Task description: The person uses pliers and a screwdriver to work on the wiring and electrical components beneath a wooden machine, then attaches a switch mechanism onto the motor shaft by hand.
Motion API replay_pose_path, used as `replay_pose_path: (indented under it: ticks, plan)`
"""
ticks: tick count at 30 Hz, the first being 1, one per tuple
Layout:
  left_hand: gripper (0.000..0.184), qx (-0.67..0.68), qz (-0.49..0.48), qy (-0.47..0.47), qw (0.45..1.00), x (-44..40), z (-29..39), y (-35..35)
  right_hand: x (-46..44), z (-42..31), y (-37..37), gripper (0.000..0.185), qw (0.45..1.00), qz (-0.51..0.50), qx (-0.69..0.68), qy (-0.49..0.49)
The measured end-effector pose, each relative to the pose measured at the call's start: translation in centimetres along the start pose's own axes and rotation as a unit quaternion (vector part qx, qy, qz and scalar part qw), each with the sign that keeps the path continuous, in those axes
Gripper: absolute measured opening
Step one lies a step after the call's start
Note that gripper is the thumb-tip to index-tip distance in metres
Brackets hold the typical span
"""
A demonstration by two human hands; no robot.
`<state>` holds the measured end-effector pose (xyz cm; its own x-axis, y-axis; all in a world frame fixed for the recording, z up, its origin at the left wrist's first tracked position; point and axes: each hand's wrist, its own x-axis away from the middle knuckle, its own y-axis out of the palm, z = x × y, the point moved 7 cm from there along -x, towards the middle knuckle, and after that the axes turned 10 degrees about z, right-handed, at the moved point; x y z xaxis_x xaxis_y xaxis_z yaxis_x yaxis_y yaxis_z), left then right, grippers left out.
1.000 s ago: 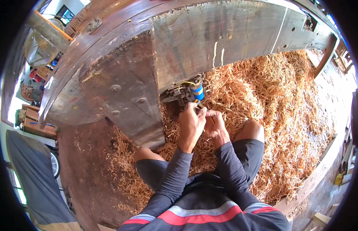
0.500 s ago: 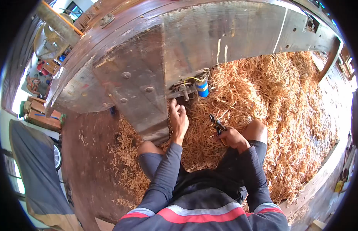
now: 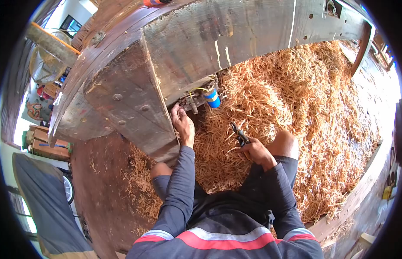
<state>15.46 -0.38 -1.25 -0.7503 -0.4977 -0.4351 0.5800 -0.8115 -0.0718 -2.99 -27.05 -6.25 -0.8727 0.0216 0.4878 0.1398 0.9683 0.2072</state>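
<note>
In the head view, the thin yellow wire (image 3: 199, 89), by the blue cylinder (image 3: 213, 100) under the far long board (image 3: 183, 56), might snag if the left hand (image 3: 183, 126) shifted carelessly, and anything dropped could vanish into the shavings (image 3: 257, 95). That hand is half-curled at the metal mechanism's (image 3: 191, 103) left end, contact or grip unclear; the right hand (image 3: 258, 152), nearer and rightward, closes around the pliers (image 3: 242, 137).
</note>
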Motion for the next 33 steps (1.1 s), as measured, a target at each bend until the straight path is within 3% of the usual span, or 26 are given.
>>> replay_pose_path:
  ticks: [3,7,8,11,13,15,18,21,23,24,26,30,33]
  plan:
    - [0.028,0.015,0.018,-0.022,0.999,0.3,0.1,0.0,-0.4,0.5,0.0,0.013,0.998,0.010,0.053,-0.009]
    - [0.030,-0.011,-0.028,-0.024,0.999,0.5,1.5,-0.4,-2.1,1.9,0.6,0.015,0.999,-0.011,0.017,0.047]
    - [0.030,0.030,-0.019,-0.033,0.999,0.7,1.6,-0.4,-2.3,1.4,0.9,0.014,0.997,-0.031,0.076,0.004]
    - [0.030,0.114,0.006,-0.069,0.991,1.5,0.3,0.3,-4.0,1.9,1.6,0.011,0.989,-0.060,0.088,-0.103]
    - [0.030,0.152,0.023,-0.094,0.984,1.4,0.2,-0.2,-5.8,4.5,0.6,0.009,0.999,0.007,-0.010,0.033]
    - [0.030,0.032,-0.040,-0.156,0.986,1.5,-0.3,-0.3,-6.7,5.5,0.6,0.010,0.999,-0.002,-0.004,0.047]
    - [0.029,0.091,-0.042,-0.146,0.984,1.7,-1.3,0.1,-5.8,4.5,1.4,0.008,0.997,0.004,-0.053,0.051]
    - [0.028,0.125,-0.030,-0.112,0.985,1.8,-2.9,0.8,-5.7,4.3,0.7,0.006,0.998,0.007,-0.013,0.053]
    - [0.031,0.077,-0.046,-0.143,0.986,1.6,-1.9,0.5,-6.5,4.8,0.1,0.010,0.988,-0.011,0.151,0.015]
    - [0.033,0.097,-0.048,-0.152,0.982,1.7,-2.6,0.7,-6.9,5.4,0.1,0.010,0.988,-0.011,0.151,0.017]
    - [0.035,0.103,-0.043,-0.149,0.983,1.9,-3.7,0.6,-7.5,5.9,0.4,0.011,0.999,-0.019,0.026,-0.011]
    - [0.036,0.087,-0.040,-0.140,0.986,1.9,-3.8,0.3,-7.3,5.5,0.4,0.013,0.998,-0.019,0.050,-0.035]
    - [0.035,0.075,-0.051,-0.122,0.988,1.3,-4.5,0.5,-7.1,5.8,0.3,0.019,0.999,-0.006,-0.028,0.042]
